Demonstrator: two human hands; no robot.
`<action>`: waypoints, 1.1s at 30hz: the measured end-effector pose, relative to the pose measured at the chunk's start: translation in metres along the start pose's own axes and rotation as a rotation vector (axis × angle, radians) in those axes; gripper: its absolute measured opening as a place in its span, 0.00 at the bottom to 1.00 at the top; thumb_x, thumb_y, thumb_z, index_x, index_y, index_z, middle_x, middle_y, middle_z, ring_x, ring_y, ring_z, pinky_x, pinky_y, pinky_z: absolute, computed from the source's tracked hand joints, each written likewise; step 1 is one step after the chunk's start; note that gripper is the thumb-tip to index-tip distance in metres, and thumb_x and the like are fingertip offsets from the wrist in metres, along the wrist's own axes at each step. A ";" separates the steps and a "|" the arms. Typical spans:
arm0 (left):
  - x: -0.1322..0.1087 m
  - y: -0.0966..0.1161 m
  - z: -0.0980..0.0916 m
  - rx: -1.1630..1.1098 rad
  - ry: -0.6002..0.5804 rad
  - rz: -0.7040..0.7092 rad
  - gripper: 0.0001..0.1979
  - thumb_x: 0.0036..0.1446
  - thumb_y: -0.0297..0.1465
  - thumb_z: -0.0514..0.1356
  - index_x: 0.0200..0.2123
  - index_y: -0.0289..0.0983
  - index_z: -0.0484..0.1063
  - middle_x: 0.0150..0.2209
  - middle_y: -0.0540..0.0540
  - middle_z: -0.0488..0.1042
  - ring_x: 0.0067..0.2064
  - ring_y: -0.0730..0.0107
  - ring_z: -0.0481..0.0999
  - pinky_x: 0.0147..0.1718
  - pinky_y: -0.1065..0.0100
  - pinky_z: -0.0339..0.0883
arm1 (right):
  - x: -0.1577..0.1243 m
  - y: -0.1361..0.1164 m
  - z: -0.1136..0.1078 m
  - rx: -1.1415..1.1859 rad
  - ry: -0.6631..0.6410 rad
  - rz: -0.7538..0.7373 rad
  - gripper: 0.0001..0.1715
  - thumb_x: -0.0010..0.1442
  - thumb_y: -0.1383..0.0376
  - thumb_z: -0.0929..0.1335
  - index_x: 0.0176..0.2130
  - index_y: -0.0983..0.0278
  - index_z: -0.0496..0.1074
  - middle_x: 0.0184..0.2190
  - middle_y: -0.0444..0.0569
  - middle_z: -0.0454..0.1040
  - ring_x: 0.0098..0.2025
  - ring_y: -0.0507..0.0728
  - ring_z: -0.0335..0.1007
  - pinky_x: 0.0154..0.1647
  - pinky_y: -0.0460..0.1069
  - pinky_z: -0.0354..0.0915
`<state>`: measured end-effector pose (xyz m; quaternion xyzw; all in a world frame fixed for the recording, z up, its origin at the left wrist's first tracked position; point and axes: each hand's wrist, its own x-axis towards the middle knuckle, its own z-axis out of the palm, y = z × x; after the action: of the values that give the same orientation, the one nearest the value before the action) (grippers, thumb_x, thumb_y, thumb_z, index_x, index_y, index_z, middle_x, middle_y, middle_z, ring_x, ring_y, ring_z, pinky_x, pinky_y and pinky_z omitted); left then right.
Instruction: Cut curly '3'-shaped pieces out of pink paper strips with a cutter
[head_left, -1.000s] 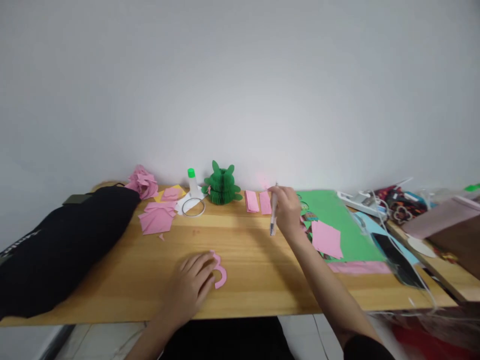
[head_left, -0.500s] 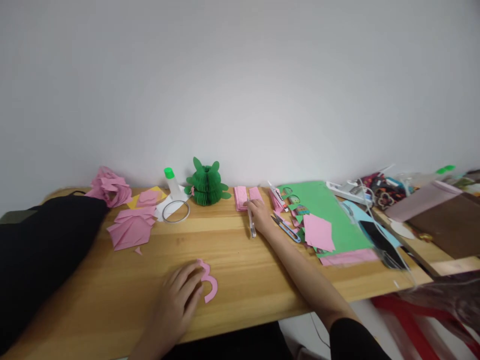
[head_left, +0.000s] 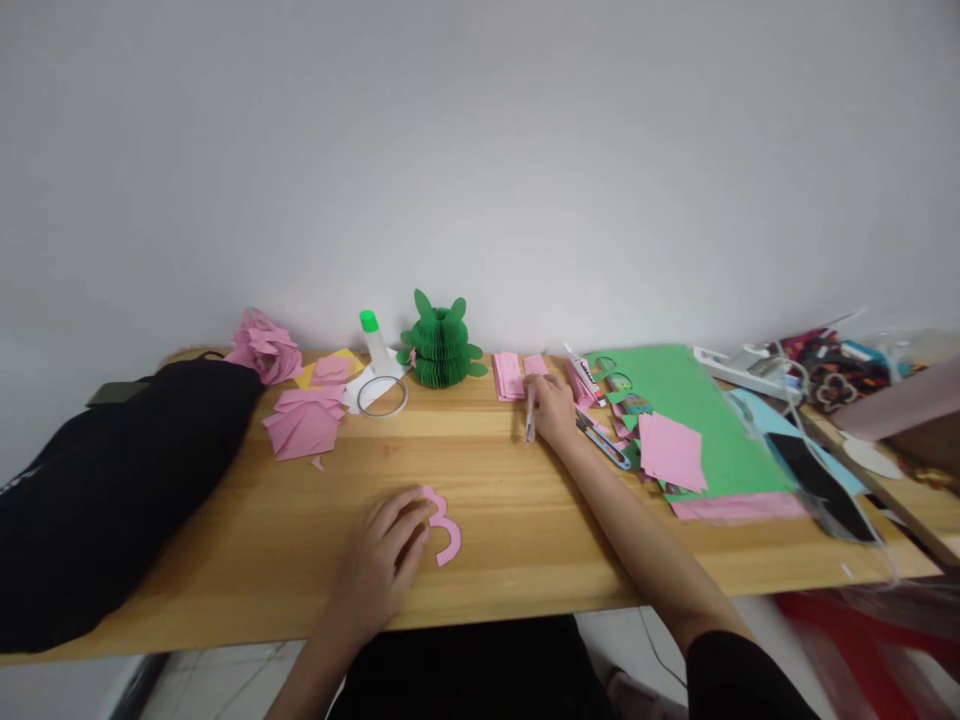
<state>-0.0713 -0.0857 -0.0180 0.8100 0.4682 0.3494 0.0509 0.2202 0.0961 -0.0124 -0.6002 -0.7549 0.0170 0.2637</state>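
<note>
My left hand (head_left: 384, 560) rests on the wooden table with fingers stretched out. Its fingertips touch a pink paper cutout (head_left: 448, 540) of scalloped shape, like a 3. Farther off, my right hand (head_left: 553, 408) is closed around a slim, pale, partly clear tool (head_left: 530, 420) whose kind I cannot make out. Just behind that hand lie stacks of pink paper pieces (head_left: 508, 376). To its right are blue-handled thread snips (head_left: 604, 444) and a white tube (head_left: 581, 370) with dark print.
A green pleated paper figure (head_left: 441, 350) stands near the wall beside a green-capped bottle (head_left: 377, 345) and a ring (head_left: 382, 412). Folded pink paper (head_left: 306, 420) and a black bag (head_left: 150, 470) lie left. Pink squares (head_left: 670, 452) sit on a green sheet (head_left: 720, 420) at right.
The view has swung left and slightly down, so everything appears farther right and higher. My left hand stays by the cutout. The tool in my right hand looks shorter and more upright.
</note>
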 end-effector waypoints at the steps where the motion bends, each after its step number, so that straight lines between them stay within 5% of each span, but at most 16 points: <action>1: 0.000 0.000 0.000 -0.002 -0.005 -0.002 0.12 0.67 0.28 0.54 0.49 0.42 0.73 0.51 0.42 0.77 0.51 0.58 0.78 0.49 0.55 0.77 | 0.001 -0.001 0.000 -0.010 -0.002 0.038 0.19 0.57 0.74 0.63 0.47 0.65 0.74 0.36 0.55 0.79 0.47 0.64 0.70 0.46 0.55 0.62; 6: -0.001 -0.003 0.003 -0.007 -0.019 -0.016 0.12 0.66 0.28 0.54 0.48 0.41 0.74 0.50 0.42 0.78 0.50 0.58 0.78 0.50 0.55 0.76 | 0.012 -0.010 -0.003 -0.087 -0.038 0.229 0.16 0.66 0.62 0.63 0.50 0.67 0.71 0.37 0.56 0.79 0.46 0.65 0.71 0.45 0.54 0.61; 10: -0.002 -0.006 0.004 -0.016 -0.054 -0.031 0.13 0.66 0.28 0.54 0.49 0.41 0.75 0.51 0.41 0.78 0.51 0.58 0.78 0.50 0.55 0.75 | 0.027 -0.026 -0.005 -0.136 -0.095 0.326 0.21 0.63 0.56 0.68 0.50 0.67 0.70 0.41 0.59 0.79 0.49 0.66 0.72 0.48 0.54 0.59; 16: -0.001 -0.005 0.004 -0.017 -0.023 -0.017 0.12 0.65 0.27 0.54 0.46 0.40 0.76 0.49 0.42 0.79 0.49 0.58 0.79 0.47 0.58 0.75 | 0.036 -0.045 -0.003 -0.152 -0.157 0.416 0.20 0.60 0.59 0.71 0.50 0.66 0.70 0.45 0.62 0.79 0.53 0.68 0.72 0.50 0.55 0.58; 26: 0.001 -0.002 0.003 -0.024 0.015 -0.004 0.11 0.65 0.26 0.54 0.44 0.40 0.74 0.47 0.42 0.78 0.48 0.60 0.77 0.46 0.60 0.73 | 0.030 -0.038 -0.001 -0.101 -0.128 0.447 0.17 0.61 0.68 0.66 0.51 0.63 0.69 0.43 0.54 0.80 0.50 0.63 0.73 0.45 0.52 0.59; 33: 0.002 -0.001 0.002 -0.008 0.010 0.014 0.10 0.65 0.25 0.54 0.45 0.39 0.74 0.48 0.43 0.77 0.48 0.61 0.77 0.46 0.61 0.73 | 0.029 -0.041 -0.004 -0.088 -0.098 0.470 0.23 0.58 0.58 0.70 0.51 0.65 0.68 0.45 0.58 0.79 0.52 0.68 0.71 0.47 0.56 0.62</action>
<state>-0.0698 -0.0830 -0.0184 0.8114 0.4613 0.3555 0.0492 0.1804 0.1101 0.0159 -0.7688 -0.6064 0.0742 0.1892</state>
